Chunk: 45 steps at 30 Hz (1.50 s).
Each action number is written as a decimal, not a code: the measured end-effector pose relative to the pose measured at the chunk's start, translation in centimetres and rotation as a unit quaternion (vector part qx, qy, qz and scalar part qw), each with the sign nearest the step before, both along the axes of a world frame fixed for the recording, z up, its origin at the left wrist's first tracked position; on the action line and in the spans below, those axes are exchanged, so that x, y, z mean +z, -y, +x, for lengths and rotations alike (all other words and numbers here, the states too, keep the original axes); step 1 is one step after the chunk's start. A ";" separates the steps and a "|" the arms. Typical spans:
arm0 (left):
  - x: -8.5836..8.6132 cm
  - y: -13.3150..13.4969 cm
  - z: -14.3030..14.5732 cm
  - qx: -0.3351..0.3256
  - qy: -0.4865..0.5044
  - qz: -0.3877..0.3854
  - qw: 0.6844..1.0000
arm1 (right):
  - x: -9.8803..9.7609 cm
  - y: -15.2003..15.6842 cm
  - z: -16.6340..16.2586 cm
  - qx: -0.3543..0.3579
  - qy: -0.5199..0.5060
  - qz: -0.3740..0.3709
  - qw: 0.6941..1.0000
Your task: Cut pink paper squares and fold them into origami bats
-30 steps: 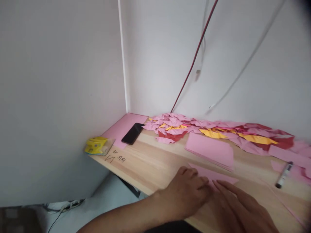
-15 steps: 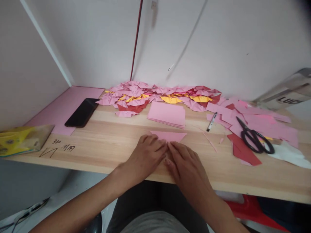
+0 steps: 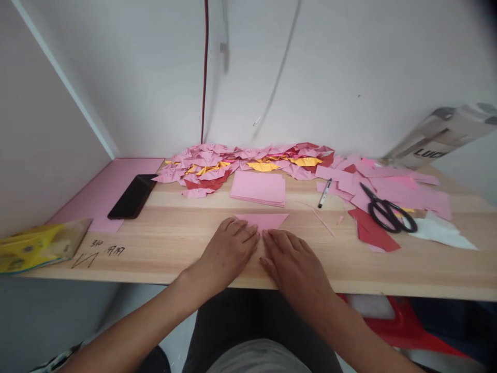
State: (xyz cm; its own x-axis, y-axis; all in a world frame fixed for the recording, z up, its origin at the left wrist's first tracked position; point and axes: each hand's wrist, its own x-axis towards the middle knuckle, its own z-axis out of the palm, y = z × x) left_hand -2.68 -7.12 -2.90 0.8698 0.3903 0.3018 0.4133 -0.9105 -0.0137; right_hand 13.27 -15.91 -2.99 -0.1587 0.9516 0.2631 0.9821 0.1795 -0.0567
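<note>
Both of my hands lie flat, fingers stretched out, on a pink paper triangle [image 3: 264,220] near the front of the wooden desk [image 3: 163,238]. My left hand [image 3: 229,251] covers its left lower part and my right hand [image 3: 293,259] its right lower part, fingertips almost meeting in the middle. Only the triangle's far edge shows beyond my fingers. Just behind it lies a stack of pink square sheets [image 3: 258,187].
A heap of folded pink, red and yellow paper figures [image 3: 248,160] runs along the wall. A black phone [image 3: 132,196] lies on a pink sheet at left, with a yellow packet [image 3: 37,247] beside the desk's left edge. A marker [image 3: 324,192], black scissors [image 3: 386,212] and paper scraps lie at right.
The view swung right from the desk's left corner and settled over the desk's middle. My hands stayed pressed on the pink triangle, shifting only slightly.
</note>
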 end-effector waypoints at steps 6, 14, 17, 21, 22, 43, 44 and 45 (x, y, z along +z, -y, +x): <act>-0.8 -0.4 -0.2 -0.018 -0.018 0.019 0.999 | 0.1 -0.1 0.6 0.001 0.008 -0.005 1.000; -0.8 0.1 0.0 -0.002 -0.048 0.025 0.999 | 1.3 1.0 2.8 -0.013 -0.006 0.000 1.000; -0.5 0.1 0.0 0.002 -0.035 0.023 0.999 | 1.4 0.6 1.8 0.007 -0.015 0.041 0.999; 0.3 -0.9 0.1 -0.017 -0.010 -0.024 1.000 | 0.8 -0.2 1.0 0.035 -0.029 0.019 0.999; 0.5 -1.3 0.2 -0.020 -0.003 -0.050 0.999 | 0.6 -0.3 1.1 0.037 -0.035 0.011 0.999; 0.7 -3.1 1.5 -0.040 0.003 0.038 0.998 | 0.3 -2.9 4.4 0.034 -0.149 -0.016 0.988; 0.8 -3.0 1.6 -0.051 0.001 0.054 0.997 | 0.3 -3.0 4.4 0.038 -0.148 -0.017 0.988; 0.8 -3.0 1.6 -0.062 -0.005 0.069 0.996 | 0.3 -3.0 4.4 0.041 -0.147 -0.017 0.988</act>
